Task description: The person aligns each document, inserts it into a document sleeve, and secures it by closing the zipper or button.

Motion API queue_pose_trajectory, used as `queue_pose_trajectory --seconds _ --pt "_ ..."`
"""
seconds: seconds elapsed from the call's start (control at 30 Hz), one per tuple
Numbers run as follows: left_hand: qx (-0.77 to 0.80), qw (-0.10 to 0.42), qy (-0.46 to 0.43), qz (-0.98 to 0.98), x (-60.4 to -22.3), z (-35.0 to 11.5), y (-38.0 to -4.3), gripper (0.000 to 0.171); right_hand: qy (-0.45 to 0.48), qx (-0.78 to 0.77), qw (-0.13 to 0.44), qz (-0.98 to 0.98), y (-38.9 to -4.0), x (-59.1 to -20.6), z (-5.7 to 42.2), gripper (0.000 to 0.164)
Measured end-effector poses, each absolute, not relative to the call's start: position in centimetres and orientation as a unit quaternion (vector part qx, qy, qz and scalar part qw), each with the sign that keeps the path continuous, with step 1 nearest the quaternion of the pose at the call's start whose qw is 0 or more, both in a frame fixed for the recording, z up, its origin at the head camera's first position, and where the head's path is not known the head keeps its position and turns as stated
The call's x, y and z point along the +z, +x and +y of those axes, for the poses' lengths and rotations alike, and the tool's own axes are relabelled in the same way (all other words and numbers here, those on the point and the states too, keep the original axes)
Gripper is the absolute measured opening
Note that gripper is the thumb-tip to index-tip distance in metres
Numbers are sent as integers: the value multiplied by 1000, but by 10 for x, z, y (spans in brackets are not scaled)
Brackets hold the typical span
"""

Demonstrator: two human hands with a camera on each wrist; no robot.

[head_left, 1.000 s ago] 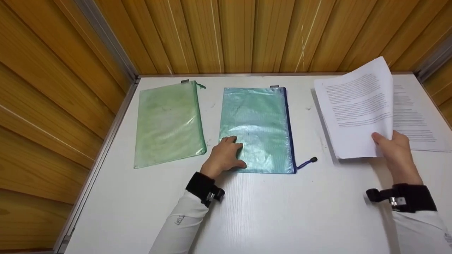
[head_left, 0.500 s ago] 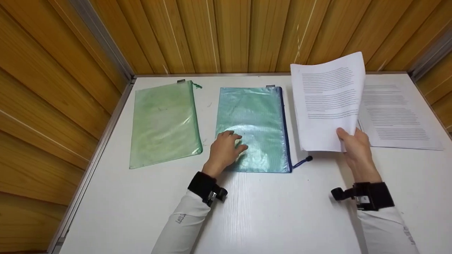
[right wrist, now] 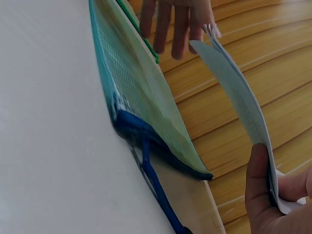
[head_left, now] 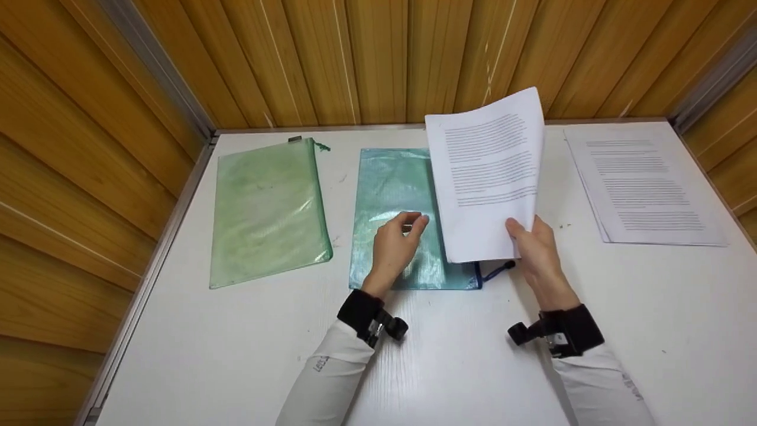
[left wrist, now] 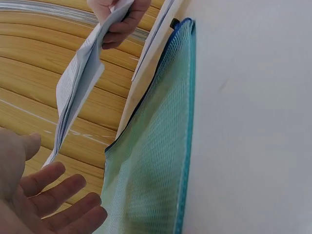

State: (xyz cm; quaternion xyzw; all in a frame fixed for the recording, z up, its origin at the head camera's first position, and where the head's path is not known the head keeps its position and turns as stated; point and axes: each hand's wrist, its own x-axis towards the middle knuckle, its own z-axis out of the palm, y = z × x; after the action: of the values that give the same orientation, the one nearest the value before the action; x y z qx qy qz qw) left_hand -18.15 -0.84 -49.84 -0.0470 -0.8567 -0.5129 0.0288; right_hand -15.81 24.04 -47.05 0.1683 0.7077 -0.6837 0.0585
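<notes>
In the head view my right hand point(head_left: 541, 254) pinches a stack of printed paper point(head_left: 488, 177) by its lower right edge, thumb on the front. The stack is raised over the right part of a blue-green zip file bag point(head_left: 390, 189), covering much of its dark blue zip edge. My left hand point(head_left: 396, 245) hovers above the bag, fingers loosely bent and holding nothing. The left wrist view shows that hand point(left wrist: 53, 195) with fingers spread, close to the papers' far end point(left wrist: 73, 97). Seen from the right wrist, the sheets point(right wrist: 239, 92) bow between thumb and fingers.
A green zip file bag point(head_left: 269, 216) lies on the white table point(head_left: 461, 367) at the left. More printed sheets point(head_left: 647, 183) lie at the right. Wood-look panels point(head_left: 378, 59) rise behind the table's back edge. The blue zip pull point(head_left: 500, 271) sticks out past the bag's corner.
My right hand has carried the paper stack left from beside the sheets at right to over the blue-green bag. My left hand has lifted off the bag and shifted slightly right.
</notes>
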Motion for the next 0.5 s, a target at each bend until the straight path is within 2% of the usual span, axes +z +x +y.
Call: queue_pose_trajectory --seconds 0.1,0.2,0.27,0.37,0.5 --pt "-574 -60 -8 -816 -481 -2 -176 50 155 -687 56 707 -156 -471 226 58" --pt "-625 -112 27 -772 -479 4 -177 57 144 -692 57 705 -154 -472 213 57" --pt "-659 -120 55 -740 -478 7 -177 58 133 -704 61 695 -154 -473 206 57" --pt "-703 -105 83 -698 -476 10 -177 54 124 -724 65 676 -153 -475 199 56" --pt "-746 -101 93 -652 -475 13 -176 46 125 -747 68 649 -153 -477 195 56"
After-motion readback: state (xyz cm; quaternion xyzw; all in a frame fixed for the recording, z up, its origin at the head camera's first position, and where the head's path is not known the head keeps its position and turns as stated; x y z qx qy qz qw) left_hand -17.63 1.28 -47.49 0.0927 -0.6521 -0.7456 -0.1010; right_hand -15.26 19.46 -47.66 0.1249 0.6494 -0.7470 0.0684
